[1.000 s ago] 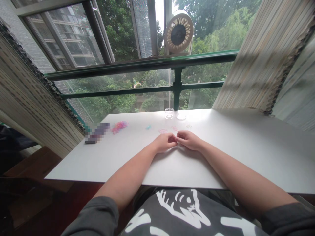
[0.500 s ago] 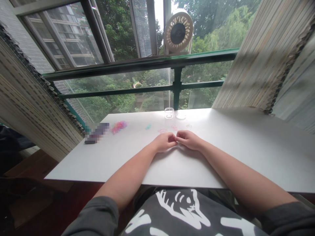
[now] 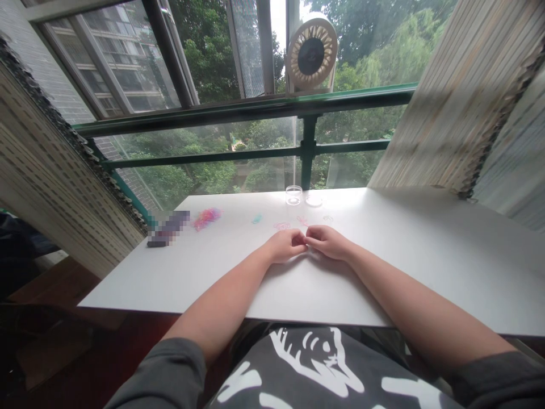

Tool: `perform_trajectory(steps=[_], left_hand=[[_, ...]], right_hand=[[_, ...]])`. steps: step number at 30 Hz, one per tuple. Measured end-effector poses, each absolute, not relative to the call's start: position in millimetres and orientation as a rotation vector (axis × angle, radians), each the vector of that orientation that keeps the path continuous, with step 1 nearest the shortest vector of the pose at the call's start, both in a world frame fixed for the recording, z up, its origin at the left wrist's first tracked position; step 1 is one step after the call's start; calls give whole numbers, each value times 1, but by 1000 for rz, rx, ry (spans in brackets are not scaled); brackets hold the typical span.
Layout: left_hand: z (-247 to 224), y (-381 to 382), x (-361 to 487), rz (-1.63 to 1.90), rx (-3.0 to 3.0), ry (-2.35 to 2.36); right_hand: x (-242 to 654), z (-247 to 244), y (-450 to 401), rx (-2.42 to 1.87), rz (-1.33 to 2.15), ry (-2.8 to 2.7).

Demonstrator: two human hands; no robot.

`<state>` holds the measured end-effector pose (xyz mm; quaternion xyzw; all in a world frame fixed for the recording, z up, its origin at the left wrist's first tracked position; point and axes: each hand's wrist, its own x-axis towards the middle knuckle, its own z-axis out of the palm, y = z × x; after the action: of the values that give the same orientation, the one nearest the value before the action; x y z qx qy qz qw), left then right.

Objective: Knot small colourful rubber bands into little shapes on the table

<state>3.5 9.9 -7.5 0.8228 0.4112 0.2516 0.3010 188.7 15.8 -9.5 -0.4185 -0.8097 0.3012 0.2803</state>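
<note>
My left hand (image 3: 284, 245) and my right hand (image 3: 327, 241) meet fingertip to fingertip, low over the white table (image 3: 204, 284). Both are closed in a pinch; whatever lies between the fingers is too small or hidden to name. Just beyond them are small groups of thin, loop-like pieces: a pink group (image 3: 281, 226), a second pink group (image 3: 302, 220), a dull-coloured one (image 3: 327, 218) and a teal one (image 3: 256, 218). Farther left lies a larger pile of pink, orange and purple thin pieces (image 3: 206, 218).
A clear round container (image 3: 293, 195) stands at the table's far edge, beside a clear round lid-like disc (image 3: 314, 201). A blurred-out dark object (image 3: 169, 229) lies at the left edge. Behind are a green railing (image 3: 255, 153), a white fan (image 3: 312, 54) and curtains (image 3: 421, 113).
The head view has shifted very slightly. My hands stay together in nearly the same pinch, and the things on the table have not moved.
</note>
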Motion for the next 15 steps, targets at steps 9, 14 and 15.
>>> perform_trajectory(steps=[9,14,15], left_hand=[[-8,10,3,656,2194,1098],[-9,10,3,660,2194,1093],[-9,10,3,661,2194,1093]], right_hand=[[188,-9,15,-1127,802,-2173],[188,-8,15,-1129,792,-2175],[188,-8,15,-1130,795,-2176]])
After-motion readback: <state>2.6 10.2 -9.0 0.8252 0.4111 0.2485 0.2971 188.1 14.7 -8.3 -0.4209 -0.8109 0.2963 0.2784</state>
